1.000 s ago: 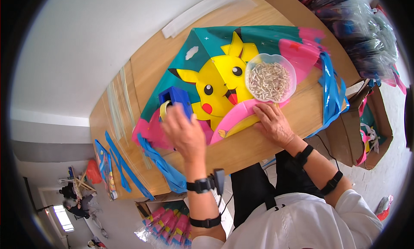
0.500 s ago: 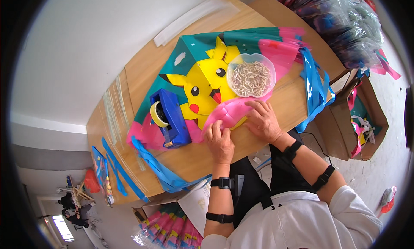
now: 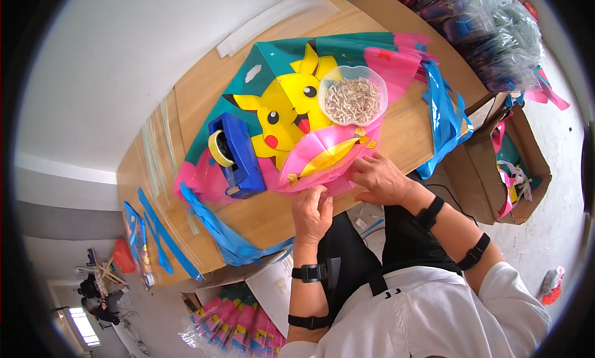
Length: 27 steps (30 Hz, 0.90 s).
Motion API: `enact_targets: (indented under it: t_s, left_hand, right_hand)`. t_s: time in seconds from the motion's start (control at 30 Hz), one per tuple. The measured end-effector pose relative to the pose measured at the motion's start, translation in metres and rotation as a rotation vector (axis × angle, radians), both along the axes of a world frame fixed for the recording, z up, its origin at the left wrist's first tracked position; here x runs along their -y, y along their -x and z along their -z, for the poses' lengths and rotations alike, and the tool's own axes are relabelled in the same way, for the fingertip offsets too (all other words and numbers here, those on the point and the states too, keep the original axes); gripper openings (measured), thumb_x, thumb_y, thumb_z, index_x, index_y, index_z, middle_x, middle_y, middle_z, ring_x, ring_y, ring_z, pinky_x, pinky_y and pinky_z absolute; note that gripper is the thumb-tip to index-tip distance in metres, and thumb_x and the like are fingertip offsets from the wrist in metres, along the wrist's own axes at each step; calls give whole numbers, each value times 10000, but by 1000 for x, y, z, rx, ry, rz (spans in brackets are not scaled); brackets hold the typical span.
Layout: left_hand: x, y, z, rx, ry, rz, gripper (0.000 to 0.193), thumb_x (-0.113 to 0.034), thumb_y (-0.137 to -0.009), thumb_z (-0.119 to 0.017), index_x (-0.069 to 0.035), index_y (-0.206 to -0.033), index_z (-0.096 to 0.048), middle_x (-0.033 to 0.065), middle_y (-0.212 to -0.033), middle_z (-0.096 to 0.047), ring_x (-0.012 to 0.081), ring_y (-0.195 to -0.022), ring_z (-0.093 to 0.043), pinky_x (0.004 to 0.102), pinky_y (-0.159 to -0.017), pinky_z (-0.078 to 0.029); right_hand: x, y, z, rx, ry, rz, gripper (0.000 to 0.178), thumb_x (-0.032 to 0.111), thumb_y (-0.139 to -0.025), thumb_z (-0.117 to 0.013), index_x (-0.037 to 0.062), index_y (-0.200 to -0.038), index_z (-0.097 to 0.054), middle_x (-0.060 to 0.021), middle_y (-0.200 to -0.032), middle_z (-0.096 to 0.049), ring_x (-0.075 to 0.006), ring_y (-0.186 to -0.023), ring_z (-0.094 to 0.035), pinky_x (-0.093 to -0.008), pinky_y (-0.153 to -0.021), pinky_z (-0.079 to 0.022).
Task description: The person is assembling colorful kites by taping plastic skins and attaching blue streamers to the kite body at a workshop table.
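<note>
A teal, pink and yellow fabric kite [image 3: 285,116] printed with a cartoon animal face lies over the wooden table. Its lower pink flap is turned up, and a yellow band shows on it. My left hand [image 3: 312,214] is closed, thumb and fingers pinching the kite's pink lower edge. To the right, my right hand [image 3: 383,179] has bent fingers gripping the same edge, its fingertips partly hidden by the hand. A clear plastic bowl [image 3: 382,107] of small pale sticks or tubes rests on the kite. Left of the face stands a blue tape dispenser [image 3: 246,166] with a yellowish roll.
Blue ribbons [image 3: 443,122] hang over the table's right edge, and more blue ribbons [image 3: 226,240] lie at the left front. Clear strips [image 3: 162,153] lie on the table [image 3: 403,128]. A cardboard box [image 3: 468,184] stands at right. Bagged goods [image 3: 232,324] sit below the table.
Both hands have moved toward me, drawing the kite's lower edge toward the table's front. The pink flap has spread out, and its yellow band now shows.
</note>
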State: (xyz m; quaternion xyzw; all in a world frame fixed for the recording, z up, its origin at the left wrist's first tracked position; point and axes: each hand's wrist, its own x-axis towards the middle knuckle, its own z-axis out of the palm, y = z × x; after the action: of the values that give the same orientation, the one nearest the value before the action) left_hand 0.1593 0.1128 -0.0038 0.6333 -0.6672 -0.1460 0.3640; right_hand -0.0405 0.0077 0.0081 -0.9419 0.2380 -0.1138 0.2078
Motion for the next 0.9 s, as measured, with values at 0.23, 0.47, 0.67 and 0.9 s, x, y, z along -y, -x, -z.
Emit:
enact_targets:
  t_s: [0.23, 0.47, 0.67, 0.9]
  left_hand:
    - [31, 13, -5, 403, -4, -2, 509, -90, -818, -633, -80, -1312, -511, 140, -1332, -478, 346, -1203, -448, 475, -974, -377]
    - [56, 18, 2, 556, -174, -47, 576, -371, -893, -573, -141, -1403, -436, 105, -1497, -346, 348, -1384, -279, 592, -1100, -189]
    - [66, 14, 9, 561, -204, -62, 702, -459, -851, -605, -118, -1427, -394, 129, -1511, -314, 369, -1394, -249, 606, -1103, -156]
    - [73, 21, 4, 516, -280, -118, 871, -552, -791, -638, -67, -1446, -332, 170, -1519, -273, 404, -1385, -250, 633, -1078, -179]
  right_hand:
    - [15, 3, 3, 583, -208, 518, 320, 48, -755, -626, 33, -1074, -599, -179, -1066, -588, -396, -909, -607, -429, -754, -524]
    - [90, 12, 13, 299, 112, 479, 245, 3, -761, -633, 19, -1005, -628, -141, -1012, -627, -349, -867, -631, -390, -717, -518]
    - [101, 20, 20, 413, 111, 439, 88, 6, -779, -594, 11, -866, -602, -137, -917, -616, -354, -852, -619, -416, -708, -510]
    - [68, 24, -5, 518, 183, 432, 74, -16, -760, -596, 6, -824, -565, -146, -901, -598, -353, -838, -616, -406, -699, -513]
